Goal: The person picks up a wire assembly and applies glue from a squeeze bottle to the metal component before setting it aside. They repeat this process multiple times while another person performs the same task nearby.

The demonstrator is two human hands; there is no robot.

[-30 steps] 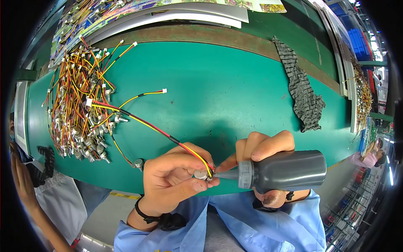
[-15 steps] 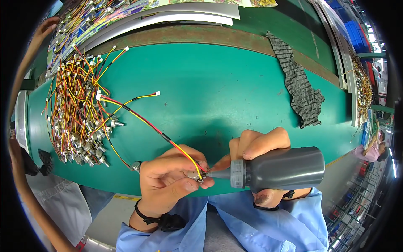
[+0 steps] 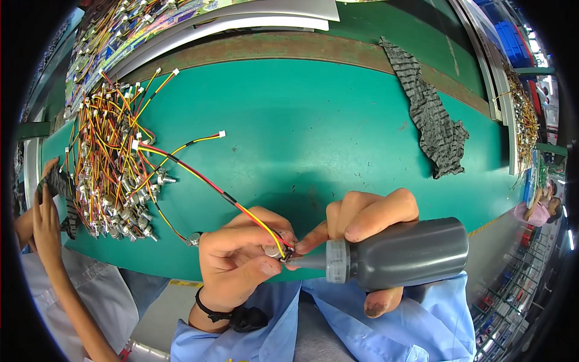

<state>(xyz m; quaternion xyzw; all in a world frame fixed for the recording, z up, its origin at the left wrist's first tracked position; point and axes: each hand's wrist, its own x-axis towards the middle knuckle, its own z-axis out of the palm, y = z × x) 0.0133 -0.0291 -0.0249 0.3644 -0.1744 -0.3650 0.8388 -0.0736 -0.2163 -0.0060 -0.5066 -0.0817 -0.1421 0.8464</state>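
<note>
My left hand [image 3: 232, 262] is closed in a pinch on a small round metal potentiometer [image 3: 272, 251]. From its terminals a red, yellow and black wire lead [image 3: 224, 196] arches up and left over the table to a white plug. My right hand [image 3: 377, 212] is wrapped round a dark grey squeeze bottle [image 3: 416, 253], tipped on its side. The bottle's narrow nozzle [image 3: 309, 262] points left, its tip at the potentiometer's terminals; whether it touches them I cannot tell. My right index finger reaches along above the nozzle, close to the wires.
A heap of wired potentiometers [image 3: 111, 175] covers the table's left side; one potentiometer [image 3: 194, 239] lies apart, near my left hand. A crumpled dark striped cloth [image 3: 431, 114] lies at right. More wired parts rest on a far-left sheet [image 3: 157, 33]. A co-worker's hand [image 3: 47, 226] is left of the heap.
The nozzle and bottle have shifted slightly left and down at the potentiometer. The co-worker's raised arm at far left has come down beside the heap.
</note>
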